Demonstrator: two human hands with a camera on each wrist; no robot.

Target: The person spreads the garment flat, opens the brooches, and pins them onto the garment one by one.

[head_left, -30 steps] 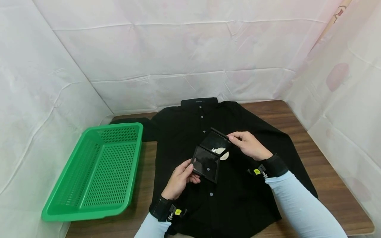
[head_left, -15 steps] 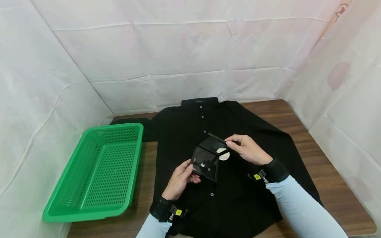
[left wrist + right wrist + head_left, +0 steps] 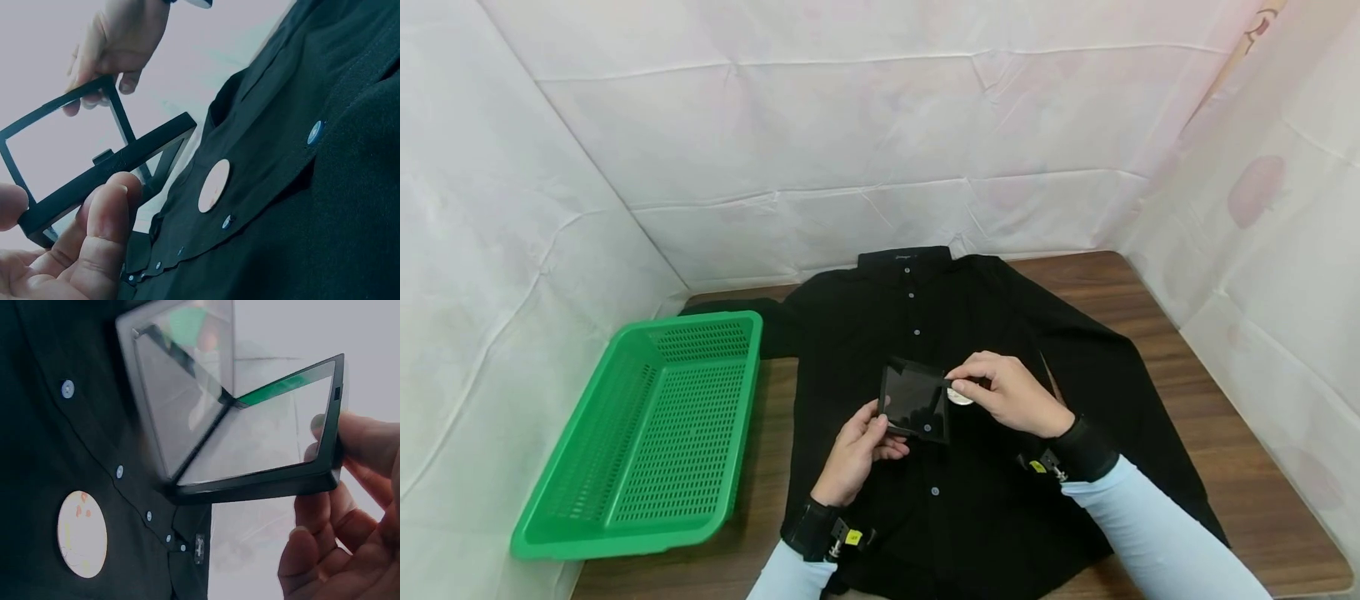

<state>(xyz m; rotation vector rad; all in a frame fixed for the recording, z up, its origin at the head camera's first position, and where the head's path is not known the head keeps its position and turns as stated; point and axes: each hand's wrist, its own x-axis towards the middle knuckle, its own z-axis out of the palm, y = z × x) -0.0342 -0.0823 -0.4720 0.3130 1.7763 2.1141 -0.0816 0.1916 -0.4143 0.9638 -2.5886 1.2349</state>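
Observation:
A hinged display case with black frames and clear windows is held partly folded above a black shirt. My left hand grips one half by its edge, thumb on one side and fingers on the other. At the opposite half, my right hand pinches the frame's outer edge; the right wrist view shows the two halves joined in a V. A round white disc with faint orange marks lies on the shirt front, partly covered by the right hand in the head view.
A green slotted plastic basket stands at the left, overlapping a shirt sleeve. The shirt lies spread, collar away from me, on a brown wood table. White sheeting encloses the back and sides.
My right hand has moved left and toward me, swinging its half of the case inward, so the case is more folded. The left hand has stayed nearly still.

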